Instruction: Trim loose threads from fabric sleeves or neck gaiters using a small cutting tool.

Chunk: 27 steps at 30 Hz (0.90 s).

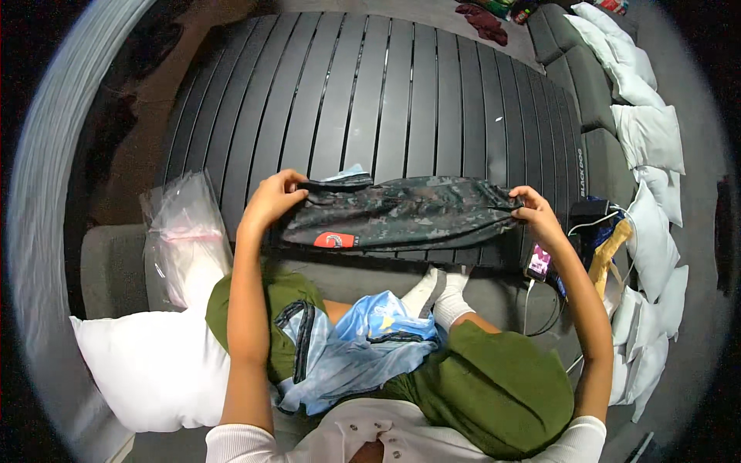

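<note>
A dark camouflage cloth piece (409, 208) with a red patch is stretched sideways over the near edge of the slatted table (370, 92). My left hand (272, 202) pinches its left end between thumb and fingers. At the opposite end my right hand (539, 218) grips a gathered corner. A bit of light-blue fabric (353, 171) peeks out behind the cloth's upper left edge. Across my lap lies a crumpled blue patterned cloth (359, 355) with dark trim, touched by neither hand. Whether the camouflage piece is a garment or a bag, I cannot tell.
White pillows (648, 139) line the grey sofa (590, 85) on the right. Beside my right forearm are a lit phone (538, 262) and a black box (590, 210) with white cables. On the left sit a clear plastic bag (185, 239) and a white cushion (154, 370).
</note>
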Tool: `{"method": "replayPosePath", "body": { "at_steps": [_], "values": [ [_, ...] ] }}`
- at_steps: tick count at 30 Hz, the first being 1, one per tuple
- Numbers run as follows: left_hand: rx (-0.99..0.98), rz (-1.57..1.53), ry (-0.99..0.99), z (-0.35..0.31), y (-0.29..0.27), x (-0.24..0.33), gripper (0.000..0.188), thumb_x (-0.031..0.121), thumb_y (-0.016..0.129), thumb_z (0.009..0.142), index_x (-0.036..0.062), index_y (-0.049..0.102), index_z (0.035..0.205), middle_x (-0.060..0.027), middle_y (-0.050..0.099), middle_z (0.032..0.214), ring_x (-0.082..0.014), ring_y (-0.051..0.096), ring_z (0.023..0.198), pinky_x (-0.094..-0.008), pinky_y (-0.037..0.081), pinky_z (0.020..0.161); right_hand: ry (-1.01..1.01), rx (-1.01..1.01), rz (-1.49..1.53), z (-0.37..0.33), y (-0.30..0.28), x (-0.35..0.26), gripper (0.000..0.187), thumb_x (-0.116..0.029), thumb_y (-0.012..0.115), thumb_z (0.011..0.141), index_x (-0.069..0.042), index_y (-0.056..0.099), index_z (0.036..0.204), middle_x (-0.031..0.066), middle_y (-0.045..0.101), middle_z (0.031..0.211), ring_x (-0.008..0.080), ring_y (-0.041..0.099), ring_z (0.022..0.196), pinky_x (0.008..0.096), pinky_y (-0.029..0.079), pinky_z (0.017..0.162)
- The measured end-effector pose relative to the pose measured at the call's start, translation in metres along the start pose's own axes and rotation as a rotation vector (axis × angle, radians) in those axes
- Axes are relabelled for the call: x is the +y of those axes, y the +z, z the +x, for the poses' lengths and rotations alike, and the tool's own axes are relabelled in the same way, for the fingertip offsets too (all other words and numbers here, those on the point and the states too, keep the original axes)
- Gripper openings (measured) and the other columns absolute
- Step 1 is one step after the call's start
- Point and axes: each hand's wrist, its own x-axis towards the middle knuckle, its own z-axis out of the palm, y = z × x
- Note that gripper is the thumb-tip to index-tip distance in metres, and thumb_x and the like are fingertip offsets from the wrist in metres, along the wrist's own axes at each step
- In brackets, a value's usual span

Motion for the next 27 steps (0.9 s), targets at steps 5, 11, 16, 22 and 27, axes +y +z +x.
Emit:
{"method": "replayPosePath", "body": {
  "at_steps": [5,11,16,22,27],
  "values": [
    [0.086,0.208,0.224,-0.006,0.003,0.018,0.026,0.024,0.063,0.078,0.0007,0.06,0.088,-0.0044,0.058,0.066,-0.0113,0.052,0.06,-0.028,0.043,0.062,0.237,-0.024,0.154,-0.011,0.023,-0.012,0.038,0.001,0.052,0.074,-0.01,0.051,0.11,-0.0007,0.049,0.101,0.0095,0.047,0.093,0.0256,0.039,0.08],
    [-0.131,-0.851,-0.132,-0.027,-0.013,0.055,0.026,0.027,0.055,0.086,0.0085,0.057,0.068,0.006,0.05,0.059,-0.0019,0.043,0.051,-0.0172,0.033,0.046,0.264,0.077,0.185,-0.012,0.006,-0.011,0.027,-0.001,0.055,0.077,-0.008,0.055,0.103,0.0004,0.057,0.087,0.0117,0.054,0.085,0.0257,0.043,0.077],
    [-0.128,-1.196,-0.027,-0.048,-0.006,0.075,0.018,0.02,0.055,0.086,0.0063,0.056,0.075,0.005,0.053,0.063,-0.001,0.046,0.053,-0.0143,0.037,0.048,0.105,0.146,0.313,-0.008,-0.002,-0.027,0.018,0.002,0.054,0.076,-0.007,0.056,0.092,0.0026,0.058,0.087,0.0141,0.057,0.08,0.0279,0.046,0.074],
    [-0.336,-1.335,0.022,-0.053,-0.003,0.079,0.022,0.02,0.05,0.088,-0.0018,0.055,0.088,-0.0066,0.062,0.075,-0.0101,0.06,0.063,-0.0217,0.05,0.057,0.112,0.201,0.231,0.001,-0.018,-0.006,0.023,-0.002,0.053,0.079,-0.001,0.056,0.102,0.0034,0.06,0.093,0.0121,0.055,0.087,0.0253,0.042,0.08],
    [-0.324,-1.336,-0.003,-0.054,-0.002,0.074,0.017,0.015,0.049,0.088,-0.0011,0.055,0.09,-0.0076,0.063,0.077,-0.0112,0.061,0.065,-0.0208,0.051,0.06,0.059,0.149,0.285,0.004,0.0,-0.015,0.023,-0.005,0.051,0.083,-0.002,0.055,0.105,0.0034,0.06,0.093,0.0119,0.056,0.087,0.0244,0.042,0.079]
  ]
}}
